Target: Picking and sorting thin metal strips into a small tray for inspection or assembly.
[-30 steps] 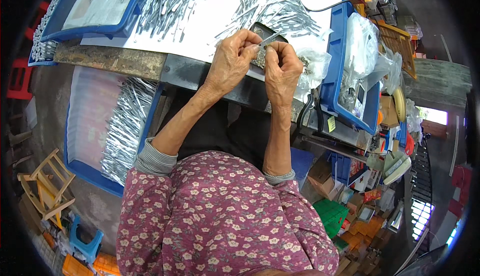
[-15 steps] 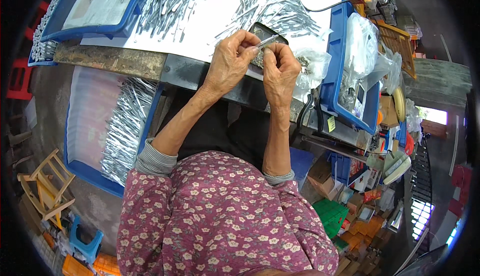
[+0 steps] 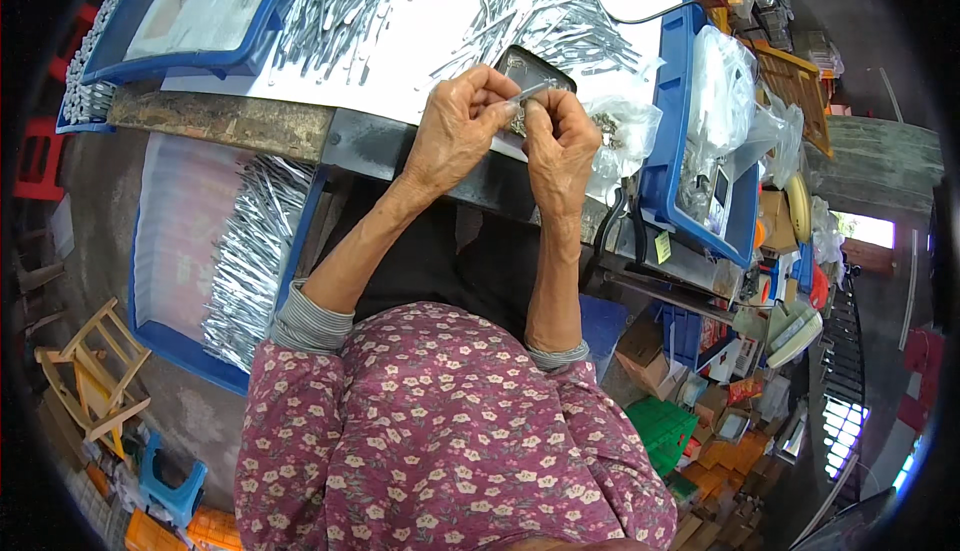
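My left hand (image 3: pixel 455 136) had its thumb and forefinger clamped on a thin silvery strip (image 3: pixel 530 92), which slanted up to the right above a dark tray (image 3: pixel 545 64). My right hand (image 3: pixel 562 151) was just beside it, thumb and forefinger drawn together near the strip; I could not tell whether they gripped it or something tiny. Small metal pieces (image 3: pixel 518 127) lay in the tray, partly hidden by my hands. A clear plastic bag (image 3: pixel 637 133) sat to the right, next to a blue bin (image 3: pixel 672 86). Beyond the tray, a heap of silvery strips (image 3: pixel 585 26) spread over the white sheet (image 3: pixel 428 21).
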A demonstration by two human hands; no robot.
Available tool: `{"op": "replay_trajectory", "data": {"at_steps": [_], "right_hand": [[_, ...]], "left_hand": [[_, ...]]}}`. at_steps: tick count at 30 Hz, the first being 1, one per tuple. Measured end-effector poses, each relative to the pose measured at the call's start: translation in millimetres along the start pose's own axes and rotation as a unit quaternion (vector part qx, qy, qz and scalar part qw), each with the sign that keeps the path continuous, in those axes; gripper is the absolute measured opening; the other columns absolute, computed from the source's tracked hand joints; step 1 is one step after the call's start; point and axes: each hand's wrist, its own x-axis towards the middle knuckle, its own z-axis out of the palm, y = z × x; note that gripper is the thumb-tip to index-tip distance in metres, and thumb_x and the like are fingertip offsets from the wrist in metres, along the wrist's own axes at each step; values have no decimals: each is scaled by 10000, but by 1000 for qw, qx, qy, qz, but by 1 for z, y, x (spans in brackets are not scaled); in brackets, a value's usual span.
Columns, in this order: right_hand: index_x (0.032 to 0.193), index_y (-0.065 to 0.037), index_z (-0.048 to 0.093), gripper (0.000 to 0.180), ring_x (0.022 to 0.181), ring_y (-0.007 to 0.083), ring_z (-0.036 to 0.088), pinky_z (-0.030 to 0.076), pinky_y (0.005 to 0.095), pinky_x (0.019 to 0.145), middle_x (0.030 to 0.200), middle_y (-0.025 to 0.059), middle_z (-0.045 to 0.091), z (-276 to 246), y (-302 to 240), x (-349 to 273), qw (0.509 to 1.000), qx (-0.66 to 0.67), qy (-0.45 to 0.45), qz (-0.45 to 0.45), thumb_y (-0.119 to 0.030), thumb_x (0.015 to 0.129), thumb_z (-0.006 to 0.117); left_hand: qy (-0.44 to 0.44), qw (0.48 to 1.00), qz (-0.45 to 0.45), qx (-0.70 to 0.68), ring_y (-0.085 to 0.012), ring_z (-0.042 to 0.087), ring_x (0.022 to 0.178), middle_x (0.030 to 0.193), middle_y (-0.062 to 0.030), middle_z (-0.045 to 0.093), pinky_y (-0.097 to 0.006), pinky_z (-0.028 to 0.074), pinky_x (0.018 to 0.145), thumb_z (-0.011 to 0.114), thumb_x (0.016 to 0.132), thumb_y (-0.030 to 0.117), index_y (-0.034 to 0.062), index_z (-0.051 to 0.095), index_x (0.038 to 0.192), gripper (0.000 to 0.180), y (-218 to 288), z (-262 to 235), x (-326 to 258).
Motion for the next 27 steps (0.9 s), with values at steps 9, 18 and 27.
{"op": "replay_trajectory", "data": {"at_steps": [9,18,27], "right_hand": [[755,-3,548,95,481,31,411,308,174,413,604,-20,493,-2,2,-2,986,130,-22,99,-75,816,545],[757,-11,535,91,448,25,346,252,160,396,590,-32,447,-2,5,0,969,209,-40,129,-77,817,553],[765,24,548,87,461,37,381,287,167,393,619,9,488,-6,13,2,909,363,-63,192,-53,804,539]], "left_hand": [[-9,1000,-7,9,-55,544,670,736,-29,585,-173,443,595,563,804,19,-31,544,895,105,1,-1,-3],[-14,999,6,48,-66,559,673,725,-34,596,-186,453,602,555,795,4,-21,551,861,71,0,-3,1],[27,979,72,190,-121,584,671,702,-93,605,-257,460,585,528,771,-23,-30,553,828,63,0,5,-1]]}}
